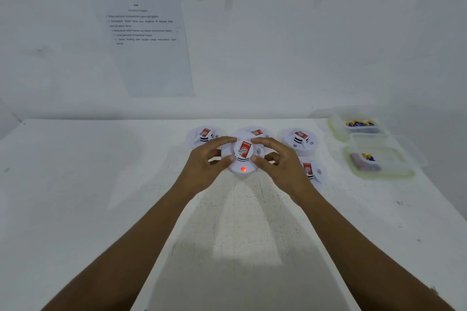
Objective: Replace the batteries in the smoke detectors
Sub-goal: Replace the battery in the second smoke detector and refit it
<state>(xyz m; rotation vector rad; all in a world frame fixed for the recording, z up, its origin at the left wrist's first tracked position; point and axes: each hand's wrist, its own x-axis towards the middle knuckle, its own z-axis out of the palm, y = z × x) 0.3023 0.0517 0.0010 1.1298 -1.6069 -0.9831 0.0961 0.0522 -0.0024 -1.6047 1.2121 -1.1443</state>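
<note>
Up on the wall at your 10 o'clock hangs a printed instruction sheet (144,40), its lines too small to read. Below it the white table (75,184) stretches across your view.

Your left hand (209,161) clamps the centre detector (243,156) from its 9 o'clock side, with the fingers curled over the far edge and the thumb pressing the near edge. At 11 o'clock from that hand, the left detector (204,135) sits on the table just beyond your fingertips.

The centre detector is straight ahead between both hands, red label up, and a red light (243,169) glows at its 6 o'clock. The back detector (255,132) peeks out right behind it at 12 o'clock.

Your right hand (280,161) grips the centre detector from its 3 o'clock side in the same way, fingers over the top and thumb in front. The right detector (300,141) stands at 1 o'clock from this hand, and the near-right detector (312,171) lies partly hidden behind your wrist at 3 o'clock.

Well apart at the table's right edge are two clear containers. The far container (336,129) holds blue-and-yellow batteries (360,123); the near container (404,156) holds a few more cells (368,157) beside a blurred dark object.
</note>
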